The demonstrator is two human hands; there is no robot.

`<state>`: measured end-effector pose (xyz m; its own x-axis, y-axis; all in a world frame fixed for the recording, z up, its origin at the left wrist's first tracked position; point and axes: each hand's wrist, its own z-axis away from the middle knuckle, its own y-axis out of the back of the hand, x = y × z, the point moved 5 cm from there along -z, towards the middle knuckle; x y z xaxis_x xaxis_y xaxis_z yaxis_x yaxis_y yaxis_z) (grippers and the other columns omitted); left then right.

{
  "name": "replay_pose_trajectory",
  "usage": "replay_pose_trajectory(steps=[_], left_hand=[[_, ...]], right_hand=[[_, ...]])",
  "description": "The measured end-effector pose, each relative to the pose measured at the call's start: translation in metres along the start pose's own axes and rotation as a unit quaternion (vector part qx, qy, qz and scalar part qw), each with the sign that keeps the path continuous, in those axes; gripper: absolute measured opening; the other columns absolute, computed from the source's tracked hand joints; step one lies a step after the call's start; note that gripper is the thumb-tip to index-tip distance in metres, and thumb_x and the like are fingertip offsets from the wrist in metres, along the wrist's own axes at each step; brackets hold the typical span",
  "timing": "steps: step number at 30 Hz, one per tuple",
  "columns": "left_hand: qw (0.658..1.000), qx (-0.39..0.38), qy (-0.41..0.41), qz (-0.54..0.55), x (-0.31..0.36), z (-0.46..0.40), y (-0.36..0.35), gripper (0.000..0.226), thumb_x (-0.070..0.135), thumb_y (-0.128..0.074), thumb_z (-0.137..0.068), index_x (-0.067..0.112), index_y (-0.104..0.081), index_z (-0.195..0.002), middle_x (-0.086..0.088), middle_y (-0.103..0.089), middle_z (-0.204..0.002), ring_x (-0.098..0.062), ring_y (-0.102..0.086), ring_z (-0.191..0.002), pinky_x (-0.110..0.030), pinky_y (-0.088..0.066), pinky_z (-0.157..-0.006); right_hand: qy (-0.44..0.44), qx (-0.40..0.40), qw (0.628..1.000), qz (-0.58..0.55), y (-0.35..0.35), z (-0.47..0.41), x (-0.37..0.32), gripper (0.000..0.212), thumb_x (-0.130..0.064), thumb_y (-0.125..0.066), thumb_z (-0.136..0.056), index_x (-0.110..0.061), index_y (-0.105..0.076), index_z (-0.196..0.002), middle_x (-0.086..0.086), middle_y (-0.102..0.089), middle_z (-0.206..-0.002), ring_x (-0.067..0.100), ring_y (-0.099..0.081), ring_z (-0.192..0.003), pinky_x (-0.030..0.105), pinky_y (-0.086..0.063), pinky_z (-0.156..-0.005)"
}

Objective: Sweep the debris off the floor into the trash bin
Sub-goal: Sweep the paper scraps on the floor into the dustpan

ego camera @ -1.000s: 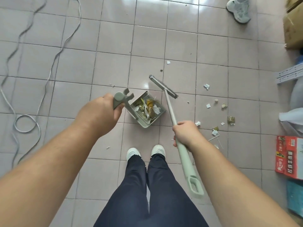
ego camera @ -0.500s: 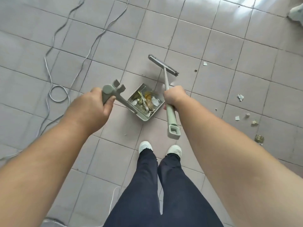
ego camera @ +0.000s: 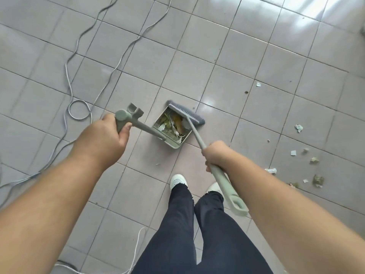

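**Floor sweep: dustpan, broom and loose litter, positions taken from the dustpan**

- Dustpan (ego camera: 169, 133): pale green, set on the grey tiled floor (ego camera: 197, 46) just ahead of the person's white shoes (ego camera: 178, 179). Its tray holds yellow-green leaf scraps and bits of white paper; a toothed comb strip runs along its near edge.
- Dustpan handle (ego camera: 146, 127): a long green shaft rising from the tray's near-left corner toward the camera, ending in a forked clip at the top.
- Left hand (ego camera: 107, 137): fingers and thumb wrapped tightly round the top grip of the dustpan handle, to the left of the tray.
- Broom (ego camera: 199, 139): grey brush head lying across the dustpan's far-right rim, bristles at the tray mouth. The green shaft runs back past the tray's right side to a looped end beside the right shoe.
- Right hand (ego camera: 216, 155): closed firmly round the broom shaft about midway along, near and right of the dustpan.
- Debris (ego camera: 314, 161): torn white paper and crumpled green-brown scraps lying on the tiles well to the right of the dustpan, with a few stray pieces farther out toward the far right.
- Cable (ego camera: 79, 107): grey cord trailing across the floor left of the dustpan, with one small loop beside the forked clip in this view.
- Dark trousers (ego camera: 197, 234): directly below the dustpan, at the bottom of the view.
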<state>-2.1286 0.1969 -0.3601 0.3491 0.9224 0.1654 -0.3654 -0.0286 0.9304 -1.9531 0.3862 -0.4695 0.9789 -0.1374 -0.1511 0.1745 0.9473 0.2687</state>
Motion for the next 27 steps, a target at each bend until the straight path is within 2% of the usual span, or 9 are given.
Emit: replay_pose_trajectory(steps=[3, 6, 11, 14, 17, 24, 27], left_hand=[[1.0, -0.001, -0.003, 0.006, 0.0, -0.003, 0.002, 0.035, 0.035, -0.042, -0.093, 0.0, -0.047, -0.096, -0.027, -0.059, -0.088, -0.032, -0.042, -0.07, -0.035, -0.034, -0.062], [1.0, -0.005, -0.016, 0.006, 0.003, -0.007, 0.001, 0.036, 0.037, -0.042, -0.092, 0.001, -0.047, -0.095, -0.026, -0.06, -0.088, -0.041, -0.054, -0.079, -0.037, -0.038, -0.064], [0.999, -0.016, -0.037, 0.014, 0.017, -0.017, -0.002, 0.038, 0.037, -0.041, -0.093, 0.001, -0.048, -0.096, -0.025, -0.06, -0.093, -0.042, -0.056, -0.087, -0.038, -0.039, -0.066], [0.998, -0.018, -0.056, 0.014, 0.027, -0.025, -0.002, 0.038, 0.038, -0.04, -0.093, 0.001, -0.048, -0.095, -0.024, -0.06, -0.091, -0.041, -0.055, -0.085, -0.036, -0.035, -0.064], [0.997, -0.017, -0.071, 0.011, 0.04, -0.035, 0.0, 0.037, 0.038, -0.04, -0.093, 0.002, -0.047, -0.092, -0.024, -0.06, -0.087, -0.033, -0.045, -0.072, -0.034, -0.032, -0.063], [0.994, -0.034, -0.099, 0.015, 0.085, -0.055, -0.002, 0.037, 0.039, -0.039, -0.093, 0.003, -0.048, -0.096, -0.014, -0.051, -0.08, -0.028, -0.04, -0.072, -0.034, -0.032, -0.064], [0.993, -0.041, -0.113, 0.017, 0.109, -0.064, -0.004, 0.038, 0.039, -0.039, -0.093, 0.003, -0.049, -0.098, -0.018, -0.057, -0.088, -0.028, -0.04, -0.074, -0.034, -0.034, -0.065]], right_hand=[[0.005, -0.011, 1.0, -0.013, 0.016, 0.02, 0.017, 0.027, -0.012, -0.043, -0.091, -0.003, -0.057, -0.112, 0.012, -0.056, -0.066, 0.018, -0.049, -0.024, 0.017, -0.042, -0.035], [0.024, -0.012, 0.998, -0.048, 0.031, 0.042, 0.015, 0.027, -0.01, -0.043, -0.089, -0.003, -0.06, -0.109, 0.01, -0.054, -0.062, 0.019, -0.049, -0.033, 0.017, -0.041, -0.037], [0.043, 0.009, 0.996, -0.074, 0.044, 0.055, 0.013, 0.027, -0.011, -0.043, -0.09, -0.01, -0.059, -0.111, 0.009, -0.054, -0.062, 0.021, -0.049, -0.038, 0.019, -0.042, -0.041], [0.045, 0.033, 0.993, -0.103, 0.054, 0.051, 0.012, 0.031, -0.011, -0.044, -0.091, -0.016, -0.055, -0.12, 0.009, -0.054, -0.063, 0.022, -0.049, -0.039, 0.016, -0.04, -0.036], [0.046, 0.058, 0.989, -0.131, 0.071, 0.041, 0.015, 0.035, -0.011, -0.045, -0.09, -0.015, -0.055, -0.124, 0.01, -0.054, -0.065, 0.022, -0.05, -0.04, 0.015, -0.039, -0.034], [0.036, 0.109, 0.979, -0.167, 0.132, 0.02, 0.022, 0.022, -0.008, -0.045, -0.089, -0.006, -0.06, -0.105, 0.013, -0.053, -0.066, 0.022, -0.05, -0.042, 0.015, -0.04, -0.033], [0.03, 0.132, 0.976, -0.174, 0.164, 0.01, 0.024, 0.018, -0.008, -0.045, -0.088, -0.007, -0.059, -0.099, 0.013, -0.054, -0.068, 0.022, -0.052, -0.045, 0.014, -0.04, -0.032]])
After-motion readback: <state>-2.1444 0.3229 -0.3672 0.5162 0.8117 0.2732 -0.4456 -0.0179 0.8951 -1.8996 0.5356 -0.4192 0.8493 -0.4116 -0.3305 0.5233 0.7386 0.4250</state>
